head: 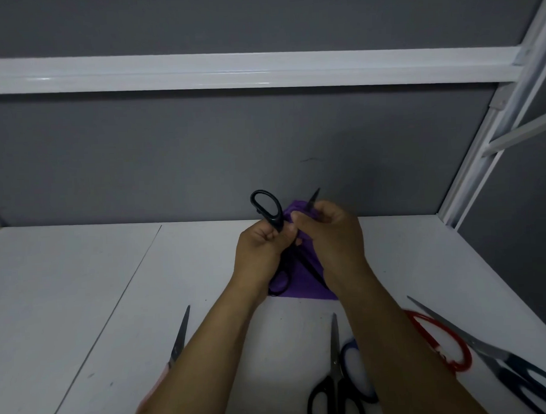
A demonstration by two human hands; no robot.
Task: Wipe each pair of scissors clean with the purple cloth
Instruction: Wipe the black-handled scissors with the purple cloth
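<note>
Backing panel (pixel 201 147): grey, upright behind the table; a white rail (pixel 230 70) crosses it high up; a white frame post (pixel 480 156) slants up at the right.
Table (pixel 82 291): white, with a thin seam running diagonally on its left part; both forearms reach over it from the near edge.
Long scissors (pixel 474 343): dark blue handles, at the far right, blades pointing away and leftward; red-handled scissors (pixel 424 320) lie just beside them.
Near pairs: a black-handled pair (pixel 334 353) lies with blades pointing away; a blue-handled pair (pixel 344 357) lies against it, mostly under the right forearm; a pink-handled pair (pixel 180 331) shows its blade by the left forearm.
Purple cloth (pixel 302 286): between the hands, upper part bunched, lower edge down at the table.
Left hand (pixel 260 247): fingers curled tight round one handle of the black scissors (pixel 278 220), held above the table with blades apart; one loop stands above the fist.
Right hand (pixel 331 232): fingers and thumb pinching the cloth round one blade; the tip pokes out above the knuckles.
</note>
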